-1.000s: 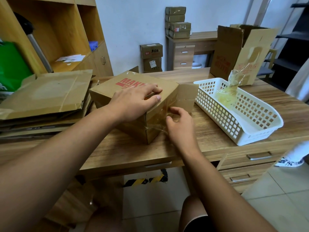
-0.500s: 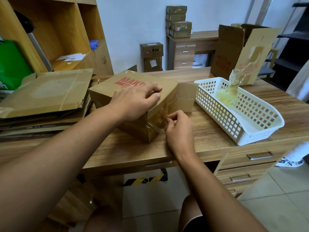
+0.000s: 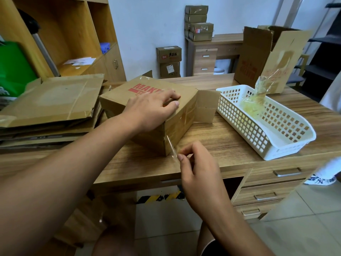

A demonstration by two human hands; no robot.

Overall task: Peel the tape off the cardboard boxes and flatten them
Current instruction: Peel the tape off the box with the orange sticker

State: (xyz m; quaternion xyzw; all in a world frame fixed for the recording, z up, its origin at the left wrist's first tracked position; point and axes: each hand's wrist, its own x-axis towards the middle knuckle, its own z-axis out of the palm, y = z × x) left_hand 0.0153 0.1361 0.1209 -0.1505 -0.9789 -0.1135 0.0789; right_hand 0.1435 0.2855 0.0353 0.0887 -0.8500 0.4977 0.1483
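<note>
Head view of two bare hands at work on one closed cardboard box [image 3: 147, 97], which sits near the middle of the wooden bench [image 3: 221, 143] with red lettering on its top face.

The left hand [image 3: 149, 109] lies palm down on the top of the box, fingers straight and pressing near the right edge. The right hand [image 3: 199, 167] is in front of the near corner of the box, thumb and forefinger closed together on one clear tape strip [image 3: 170, 145]. The strip runs up from the pinch to the corner edge, where it is attached to the cardboard. One short flap stands out from the far right end of the box.

To the left lies one stack of flattened cardboard [image 3: 55, 100]; the number of sheets cannot be told. To the right is one white slotted basket [image 3: 287, 145] holding one wad of peeled tape [image 3: 254, 106]. Behind the basket one opened carton [image 3: 258, 60] stands upright.

Four small boxes [image 3: 199, 23] are stacked on a far desk, and two more stacked boxes [image 3: 168, 60] stand against the wall. Three drawers [image 3: 273, 183] show under the right end of the bench.
</note>
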